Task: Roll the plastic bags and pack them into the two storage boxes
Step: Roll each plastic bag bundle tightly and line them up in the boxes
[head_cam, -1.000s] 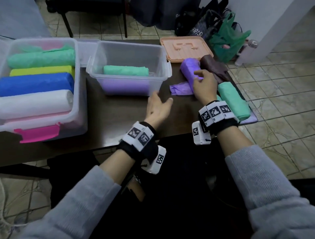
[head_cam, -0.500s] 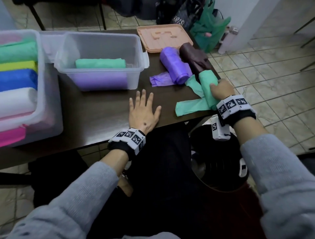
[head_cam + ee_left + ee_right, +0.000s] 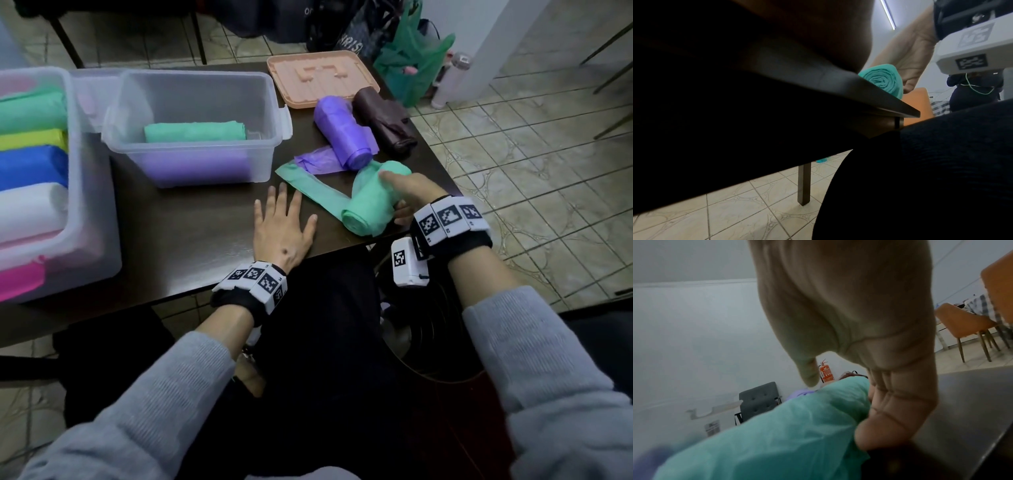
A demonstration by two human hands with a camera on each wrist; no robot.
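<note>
My right hand [image 3: 394, 196] grips a partly unrolled green bag roll [image 3: 368, 205] near the table's front right corner. Its loose tail [image 3: 308, 185] trails left across the table. The right wrist view shows my fingers [image 3: 885, 415] curled against the green roll [image 3: 777, 434]. My left hand [image 3: 284, 224] lies flat on the table, fingers spread, just left of the tail. Behind lie a purple roll [image 3: 342, 133] with a loose end and a brown roll [image 3: 385, 120]. The small clear box [image 3: 274, 113] holds a green roll [image 3: 195, 132] over a purple one. The left wrist view shows the green roll's spiral end [image 3: 882, 82].
A large clear box [image 3: 89, 212] at the left holds green, yellow, blue, white and pink rolls. A peach lid [image 3: 322, 78] lies at the back. The dark table [image 3: 191, 233] ends just right of the rolls, above tiled floor. Bags stand on the floor behind.
My right hand left the purple roll, took the green roll and drew it left toward the front edge, its tail stretching out. My left hand settled flat on the table.
</note>
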